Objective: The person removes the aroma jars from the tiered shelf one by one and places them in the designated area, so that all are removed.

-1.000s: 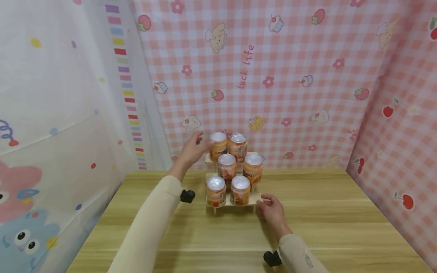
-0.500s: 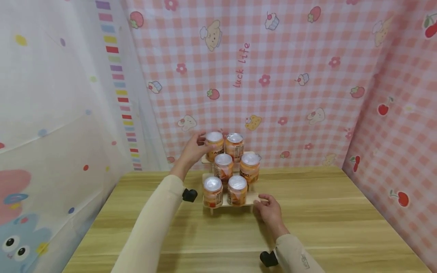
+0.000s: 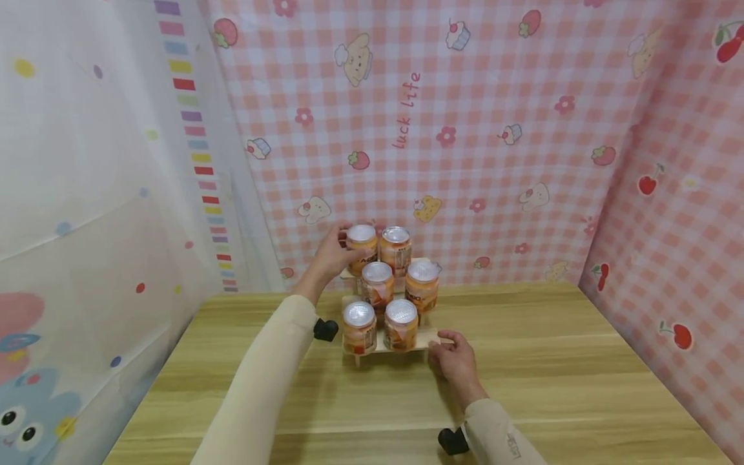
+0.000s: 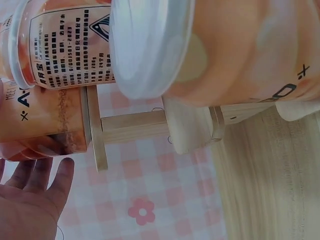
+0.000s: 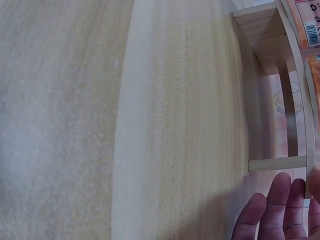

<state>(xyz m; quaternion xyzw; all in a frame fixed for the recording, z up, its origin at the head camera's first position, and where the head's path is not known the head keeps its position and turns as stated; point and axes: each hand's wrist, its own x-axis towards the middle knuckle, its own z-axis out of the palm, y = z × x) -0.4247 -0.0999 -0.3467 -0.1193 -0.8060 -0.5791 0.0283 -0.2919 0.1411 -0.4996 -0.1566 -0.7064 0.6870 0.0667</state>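
A three-tier wooden rack [image 3: 427,336] carries several orange-labelled cans with silver lids, two on each tier. My left hand [image 3: 330,256] holds the top-left can [image 3: 361,234] from its left side, thumb across the front and fingers behind. In the left wrist view, the fingers [image 4: 61,182] of that hand lie against the can's lower side. At the front, my right hand [image 3: 456,363] pinches the right end of the lowest shelf. The right wrist view has its fingers [image 5: 278,205] by the shelf edge, near a rack leg [image 5: 277,163]; the thumb is only partly visible.
The rack stands on a wood-grain table [image 3: 523,387], near its back edge. A pink checked cloth [image 3: 465,97] hangs behind and to the right, a white patterned one [image 3: 116,161] to the left. Black pieces [image 3: 325,330] show at both wrists.
My left hand has closed in on the top-left can, its thumb now across the front. The right hand stays at the shelf end. The whole view has shifted slightly.
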